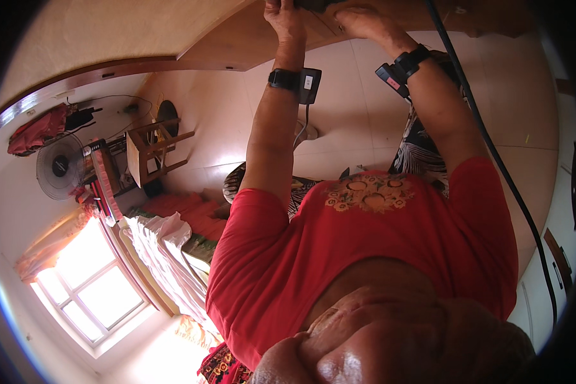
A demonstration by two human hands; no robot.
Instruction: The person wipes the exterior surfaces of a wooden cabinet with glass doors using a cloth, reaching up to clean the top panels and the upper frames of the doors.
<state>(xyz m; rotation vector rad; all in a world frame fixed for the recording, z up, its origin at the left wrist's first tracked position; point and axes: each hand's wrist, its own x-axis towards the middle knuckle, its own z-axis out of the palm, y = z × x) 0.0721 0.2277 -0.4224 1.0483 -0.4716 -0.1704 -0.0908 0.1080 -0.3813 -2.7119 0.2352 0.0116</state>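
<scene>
Both my hands are at the top edge, by a brown wooden furniture surface (pixel 237 38). My left hand (pixel 284 20) has its fingers folded in, partly cut off by the frame; what they hold, if anything, is hidden. Just right of it lies a dark object (pixel 316 4), mostly out of frame, its kind unclear. My right hand (pixel 367 24) lies rather flat beside that object, its fingers stretched toward it. Each wrist wears a black strap with a small black box: the left box (pixel 310 86) and the right box (pixel 391 78).
A black cable (pixel 477 115) runs down the right side. Pale floor tiles (pixel 339 96) spread below my arms. At left stand a wooden stool (pixel 144 153), a fan (pixel 60 163) and a bed with rumpled cloth (pixel 163 249), near a bright window (pixel 93 291).
</scene>
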